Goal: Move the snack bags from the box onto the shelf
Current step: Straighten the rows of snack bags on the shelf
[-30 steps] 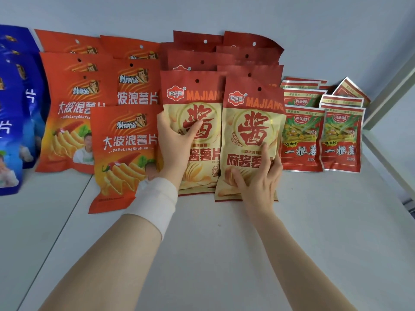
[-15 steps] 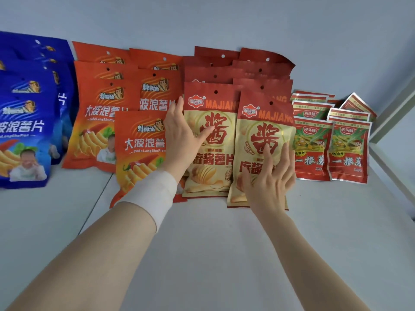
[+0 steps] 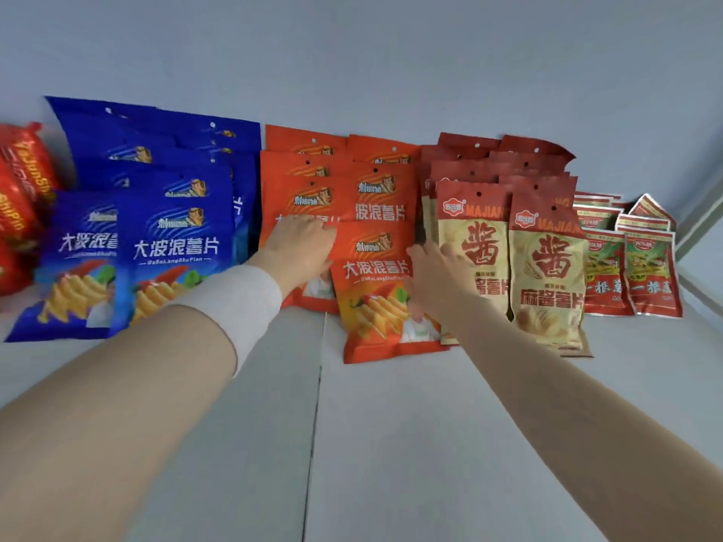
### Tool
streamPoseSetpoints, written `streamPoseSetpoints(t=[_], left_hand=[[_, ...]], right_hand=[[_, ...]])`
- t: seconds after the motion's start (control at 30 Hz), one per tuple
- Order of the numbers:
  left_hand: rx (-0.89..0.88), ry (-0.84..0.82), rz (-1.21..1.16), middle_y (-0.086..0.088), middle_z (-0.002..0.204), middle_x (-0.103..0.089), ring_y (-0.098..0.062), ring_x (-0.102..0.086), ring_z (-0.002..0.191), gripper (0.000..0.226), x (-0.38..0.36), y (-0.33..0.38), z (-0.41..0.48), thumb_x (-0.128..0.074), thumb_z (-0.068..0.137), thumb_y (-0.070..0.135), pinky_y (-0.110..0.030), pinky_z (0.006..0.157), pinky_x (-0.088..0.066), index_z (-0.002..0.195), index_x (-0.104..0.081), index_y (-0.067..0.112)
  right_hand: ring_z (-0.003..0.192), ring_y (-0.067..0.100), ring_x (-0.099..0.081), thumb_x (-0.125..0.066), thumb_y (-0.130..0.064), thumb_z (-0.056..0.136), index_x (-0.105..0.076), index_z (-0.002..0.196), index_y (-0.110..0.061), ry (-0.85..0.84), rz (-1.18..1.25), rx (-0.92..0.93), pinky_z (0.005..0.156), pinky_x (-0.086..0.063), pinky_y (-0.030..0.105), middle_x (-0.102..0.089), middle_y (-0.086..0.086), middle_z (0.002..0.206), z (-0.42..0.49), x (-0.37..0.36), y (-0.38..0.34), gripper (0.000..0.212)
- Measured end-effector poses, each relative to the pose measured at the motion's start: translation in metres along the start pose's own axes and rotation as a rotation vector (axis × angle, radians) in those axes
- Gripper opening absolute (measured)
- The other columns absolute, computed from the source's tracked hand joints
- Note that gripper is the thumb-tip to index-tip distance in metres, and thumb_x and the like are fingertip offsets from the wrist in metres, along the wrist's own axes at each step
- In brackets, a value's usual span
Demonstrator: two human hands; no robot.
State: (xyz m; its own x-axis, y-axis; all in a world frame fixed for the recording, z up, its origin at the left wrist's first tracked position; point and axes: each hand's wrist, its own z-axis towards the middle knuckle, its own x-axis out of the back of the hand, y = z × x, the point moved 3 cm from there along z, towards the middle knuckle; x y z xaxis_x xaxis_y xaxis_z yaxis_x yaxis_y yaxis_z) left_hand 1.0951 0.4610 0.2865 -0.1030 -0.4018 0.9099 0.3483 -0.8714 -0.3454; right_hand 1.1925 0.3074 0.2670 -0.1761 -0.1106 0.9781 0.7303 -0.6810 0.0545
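Note:
Rows of snack bags stand against the back wall on the white shelf (image 3: 391, 444). My left hand (image 3: 301, 244), a white band on its wrist, rests with straight fingers on the orange chip bags (image 3: 375, 205), just left of the front orange bag (image 3: 375, 303). At that front bag's right edge, my right hand (image 3: 434, 275) lies flat where the bag meets the red-and-cream Majiang bags (image 3: 547, 275). Neither hand holds a bag. The box is out of view.
Blue chip bags (image 3: 172, 244) stand left of the orange ones, with red bags (image 3: 19, 197) at the far left. Small red-and-green packets (image 3: 649, 267) fill the right end beside the shelf's upright (image 3: 700, 217). A seam (image 3: 317, 404) runs through the shelf's bare front.
Both hands left the Majiang bags and moved left to the orange bags. My view swung left, bringing the blue and far-left red bags into sight.

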Motion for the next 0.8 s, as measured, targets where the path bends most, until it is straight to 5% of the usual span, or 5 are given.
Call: streamPoseSetpoints(t=[0.23,0.43,0.6,0.8], left_hand=[[0.087,-0.031,-0.239,-0.009,0.120,-0.058,-0.027,-0.055,0.111,0.031,-0.037,-0.025,-0.014,-0.055,0.091,0.029,-0.035,0.086,-0.044,0.117,-0.055,0.011],[0.537,-0.037,-0.753,-0.015,0.133,-0.043,-0.032,-0.045,0.122,0.061,-0.076,-0.040,0.003,-0.063,0.086,0.040,-0.041,0.097,-0.040,0.133,-0.040,0.008],[0.719,0.024,-0.897,-0.018,0.151,-0.017,-0.035,-0.020,0.138,0.086,-0.100,-0.046,0.021,-0.065,0.081,0.047,-0.047,0.111,-0.025,0.145,-0.018,0.013],[0.830,0.301,-1.014,-0.017,0.144,-0.027,-0.031,-0.026,0.133,0.087,-0.104,-0.054,0.031,-0.075,0.076,0.035,-0.039,0.110,-0.026,0.143,-0.025,0.010]], right_hand=[[0.115,0.028,-0.050,-0.047,-0.049,0.091,-0.036,0.132,-0.014,-0.142,-0.014,-0.053,0.090,-0.045,0.038,-0.048,0.009,0.125,-0.003,-0.020,-0.030,0.054],[0.129,0.033,-0.040,-0.054,-0.062,0.081,-0.014,0.145,-0.009,-0.227,0.223,-0.317,0.103,-0.037,0.042,-0.038,0.016,0.139,0.008,-0.050,-0.024,0.092],[0.137,0.035,-0.026,-0.054,-0.070,0.074,0.002,0.147,-0.013,-0.305,0.404,-0.462,0.109,-0.026,0.047,-0.025,0.017,0.148,0.019,-0.073,-0.020,0.108],[0.132,0.034,-0.028,-0.071,-0.056,0.068,-0.007,0.146,-0.020,-0.062,0.616,-0.568,0.109,-0.027,0.047,-0.025,0.014,0.137,0.015,-0.079,-0.021,0.107]])
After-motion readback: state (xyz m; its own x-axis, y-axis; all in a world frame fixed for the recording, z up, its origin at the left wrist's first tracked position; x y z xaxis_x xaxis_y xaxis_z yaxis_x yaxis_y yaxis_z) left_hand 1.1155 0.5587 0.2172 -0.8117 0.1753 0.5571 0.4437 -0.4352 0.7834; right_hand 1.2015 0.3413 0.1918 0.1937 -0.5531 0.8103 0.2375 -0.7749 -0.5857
